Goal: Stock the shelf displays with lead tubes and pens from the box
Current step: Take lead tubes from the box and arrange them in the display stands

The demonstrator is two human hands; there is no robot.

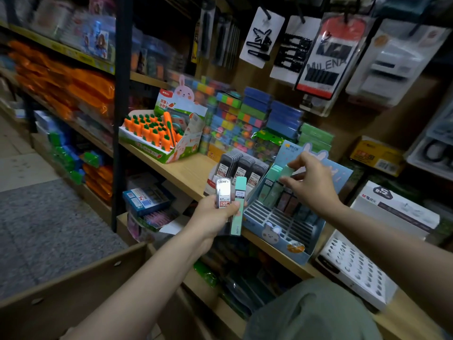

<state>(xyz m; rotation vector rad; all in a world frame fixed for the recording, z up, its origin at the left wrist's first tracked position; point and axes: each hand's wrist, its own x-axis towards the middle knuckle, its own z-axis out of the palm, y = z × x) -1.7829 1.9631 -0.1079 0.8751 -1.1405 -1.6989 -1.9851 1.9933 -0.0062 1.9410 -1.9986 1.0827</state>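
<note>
Your right hand (pixel 309 182) has a pale green lead tube (pixel 286 173) pinched between thumb and fingertips, its lower end at the back rows of the blue bunny display (pixel 279 235) on the wooden shelf (pixel 186 173). Keep that grip light and near the tube's top, so the lower end is free to find its slot; a tight pinch lower down would put your fingers against the tubes already standing beside it. Line the tube up with its green neighbours before you let it drop, and release only when you feel it seated.

Your left hand (pixel 215 214) is closed around two more tubes held upright: a clear 0.7 tube (pixel 222 192) with a red label and a mint green tube (pixel 238 207). They sit side by side and look loosely stacked, so keep your thumb pressed across both while the right hand works; either could slide out.

Sort by kind, I would judge: the mint one belongs with the green tubes in the bunny display, whose front slots stand empty, and the clear one with the dark tubes in the grey display (pixel 241 168) just to the left. The cardboard box (pixel 73 285) is low at your left.
</note>
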